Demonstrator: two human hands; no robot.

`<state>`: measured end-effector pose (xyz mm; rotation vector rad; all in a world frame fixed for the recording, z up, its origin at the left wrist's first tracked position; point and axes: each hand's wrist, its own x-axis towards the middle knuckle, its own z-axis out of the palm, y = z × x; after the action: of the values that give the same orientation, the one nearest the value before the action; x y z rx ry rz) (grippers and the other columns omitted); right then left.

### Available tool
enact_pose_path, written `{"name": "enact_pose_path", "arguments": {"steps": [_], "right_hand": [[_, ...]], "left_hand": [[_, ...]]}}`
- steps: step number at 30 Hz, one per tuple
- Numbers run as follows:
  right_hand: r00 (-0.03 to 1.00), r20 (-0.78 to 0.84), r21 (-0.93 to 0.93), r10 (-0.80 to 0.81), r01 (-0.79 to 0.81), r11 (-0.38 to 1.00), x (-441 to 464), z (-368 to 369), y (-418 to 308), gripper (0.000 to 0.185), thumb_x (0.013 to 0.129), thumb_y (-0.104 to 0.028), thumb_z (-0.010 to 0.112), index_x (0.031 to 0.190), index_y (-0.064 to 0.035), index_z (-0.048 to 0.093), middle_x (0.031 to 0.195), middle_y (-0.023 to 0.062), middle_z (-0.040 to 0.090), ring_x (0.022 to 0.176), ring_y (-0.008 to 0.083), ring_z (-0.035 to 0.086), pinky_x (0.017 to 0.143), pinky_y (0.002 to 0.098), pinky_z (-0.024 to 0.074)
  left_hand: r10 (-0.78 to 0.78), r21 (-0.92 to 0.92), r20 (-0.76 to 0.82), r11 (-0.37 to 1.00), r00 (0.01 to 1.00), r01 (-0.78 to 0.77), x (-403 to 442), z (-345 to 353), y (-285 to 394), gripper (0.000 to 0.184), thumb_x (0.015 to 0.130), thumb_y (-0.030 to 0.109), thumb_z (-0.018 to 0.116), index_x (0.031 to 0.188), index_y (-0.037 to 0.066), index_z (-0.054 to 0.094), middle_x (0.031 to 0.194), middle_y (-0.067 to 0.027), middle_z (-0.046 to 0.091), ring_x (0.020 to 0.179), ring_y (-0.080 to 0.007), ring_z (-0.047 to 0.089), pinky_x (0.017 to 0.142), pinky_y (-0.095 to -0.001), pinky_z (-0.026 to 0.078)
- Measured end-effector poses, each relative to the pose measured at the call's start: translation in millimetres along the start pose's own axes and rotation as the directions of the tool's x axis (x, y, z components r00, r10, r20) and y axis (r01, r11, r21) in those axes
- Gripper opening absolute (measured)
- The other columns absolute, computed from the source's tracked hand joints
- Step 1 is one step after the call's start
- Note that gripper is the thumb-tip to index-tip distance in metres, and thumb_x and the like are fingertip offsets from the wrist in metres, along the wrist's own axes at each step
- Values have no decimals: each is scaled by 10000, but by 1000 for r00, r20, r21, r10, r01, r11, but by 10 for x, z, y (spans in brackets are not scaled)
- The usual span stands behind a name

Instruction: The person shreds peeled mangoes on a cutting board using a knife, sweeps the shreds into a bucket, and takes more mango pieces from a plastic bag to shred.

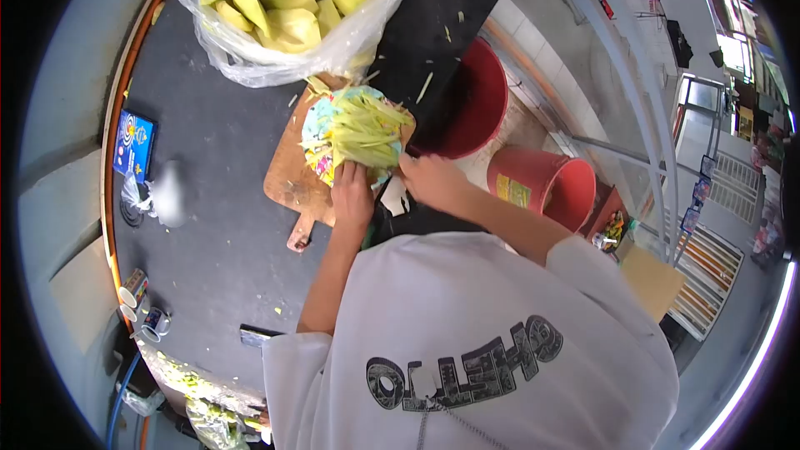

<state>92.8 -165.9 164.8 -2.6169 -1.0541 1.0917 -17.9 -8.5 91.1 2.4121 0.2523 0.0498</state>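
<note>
"Where are the strips?"

"Heaped on a patterned piece, a plate or a wrap, I can't tell which. It lies on the wooden board, whose handle points to seven o'clock."

"And the hands?"

"The left hand is at six o'clock of the heap, fingers close together at the near edge. The right hand is at four, fingers curled by the rim; I can't tell whether either pinches anything."

"What's around?"

"A clear bag of peeled chunks at eleven, a blue box at nine, a red bucket at four."
</note>
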Motion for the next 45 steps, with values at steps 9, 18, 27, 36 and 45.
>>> {"name": "enact_pose_path", "arguments": {"steps": [9,18,27,36,45], "right_hand": [[1000,4,44,-15,15,999,-95,26,-15,285,909,-254,627,1041,-20,532,765,217,682,749,430,691,659,535,568],[996,-67,32,-55,58,998,-72,126,62,227,914,-198,582,1044,-14,553,766,204,691,737,398,706,638,518,572],[999,-33,61,-15,17,998,-159,-49,-56,280,895,-207,613,1058,-2,515,775,238,671,779,438,686,704,554,553],[1000,-11,77,8,-7,997,142,215,-9,261,896,-191,592,1072,-6,535,815,224,694,781,410,705,678,527,573],[1000,-1,56,13,-13,998,41,205,50,291,895,-213,610,1085,-4,541,842,206,697,792,410,703,692,523,577]], "left_hand": [[24,-17,-71,1000,997,-25,-31,12,-9,475,612,-7,787,1069,6,658,1025,-149,648,949,-365,601,812,-453,513],[42,-8,-132,999,990,-43,-2,22,-14,419,609,22,804,1002,-7,659,947,-143,626,897,-363,589,773,-455,504],[92,-16,-94,995,991,-94,-35,7,-63,416,645,4,749,1049,-39,656,1067,-166,636,991,-381,586,834,-452,524],[71,22,-81,997,994,-70,-53,32,-133,453,623,29,778,1056,-19,655,1044,-150,623,965,-376,587,822,-447,528],[119,23,-116,993,986,-117,-52,95,-161,487,630,32,770,1097,-19,641,1076,-161,626,983,-374,589,826,-445,525]]}}
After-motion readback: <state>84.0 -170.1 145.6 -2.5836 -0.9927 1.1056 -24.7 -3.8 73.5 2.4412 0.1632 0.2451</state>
